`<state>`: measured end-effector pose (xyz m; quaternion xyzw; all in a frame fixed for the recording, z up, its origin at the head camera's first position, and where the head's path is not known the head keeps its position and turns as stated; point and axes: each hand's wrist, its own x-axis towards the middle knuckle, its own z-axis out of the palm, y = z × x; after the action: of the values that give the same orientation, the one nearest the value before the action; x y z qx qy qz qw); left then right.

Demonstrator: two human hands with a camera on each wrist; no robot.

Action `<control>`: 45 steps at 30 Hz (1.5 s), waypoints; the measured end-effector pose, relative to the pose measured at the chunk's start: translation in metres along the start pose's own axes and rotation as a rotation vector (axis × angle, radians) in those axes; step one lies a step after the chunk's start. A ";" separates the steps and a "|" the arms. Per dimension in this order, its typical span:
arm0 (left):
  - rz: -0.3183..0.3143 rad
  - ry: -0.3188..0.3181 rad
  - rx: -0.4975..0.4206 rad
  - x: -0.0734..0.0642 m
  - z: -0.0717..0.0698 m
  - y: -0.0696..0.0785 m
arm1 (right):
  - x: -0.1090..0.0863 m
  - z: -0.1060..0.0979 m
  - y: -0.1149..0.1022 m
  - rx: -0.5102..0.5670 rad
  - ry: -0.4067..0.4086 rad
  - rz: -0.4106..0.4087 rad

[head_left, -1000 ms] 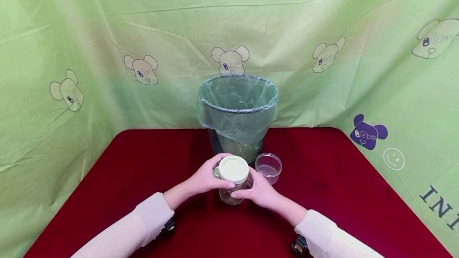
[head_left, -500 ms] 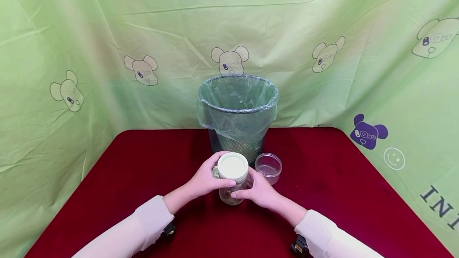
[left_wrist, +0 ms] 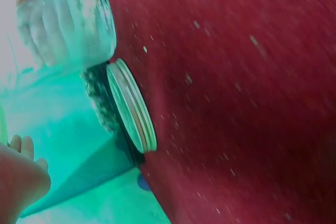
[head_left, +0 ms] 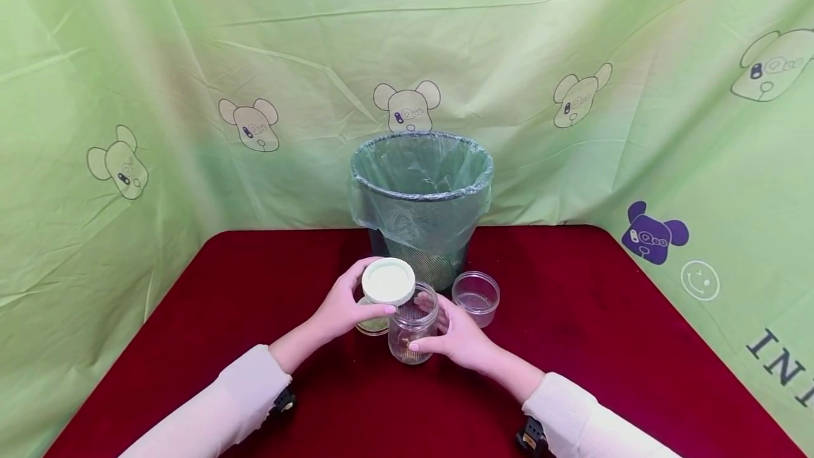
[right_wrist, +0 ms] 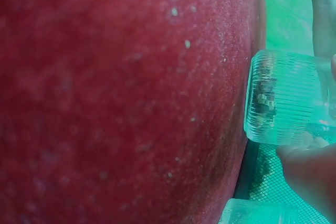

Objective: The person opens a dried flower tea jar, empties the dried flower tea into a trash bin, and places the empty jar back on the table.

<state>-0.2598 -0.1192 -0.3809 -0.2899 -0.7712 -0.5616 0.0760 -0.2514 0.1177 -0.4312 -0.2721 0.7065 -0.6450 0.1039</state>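
In the head view my left hand pinches a pale, round screw lid by its edge, just above and left of the jar's mouth. My right hand grips the clear glass jar, which stands upright on the table with its mouth uncovered. Small brownish bits lie at the jar's bottom, seen through ribbed glass in the right wrist view. Under the lid and left hand, a flat round piece with a ridged rim lies on the table, partly hidden in the head view.
A mesh waste bin with a thin plastic liner stands behind the hands. A low clear round tub sits beside my right hand. Red cloth covers the table, with a green printed curtain around it.
My left hand has lifted the lid off the jar and moved it left, baring the jar's mouth. The right hand and jar have stayed in place.
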 end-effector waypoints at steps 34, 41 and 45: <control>-0.365 0.143 0.369 0.006 -0.052 -0.082 | -0.001 0.002 -0.004 -0.077 0.044 0.042; -0.368 0.123 0.412 0.012 -0.054 -0.093 | -0.001 0.003 -0.002 -0.053 0.046 0.045; -0.376 0.104 0.443 0.014 -0.055 -0.094 | -0.002 0.003 -0.002 -0.054 0.047 0.047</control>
<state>-0.3326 -0.1832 -0.4323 -0.0893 -0.9103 -0.3978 0.0716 -0.2477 0.1161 -0.4301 -0.2428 0.7320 -0.6294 0.0952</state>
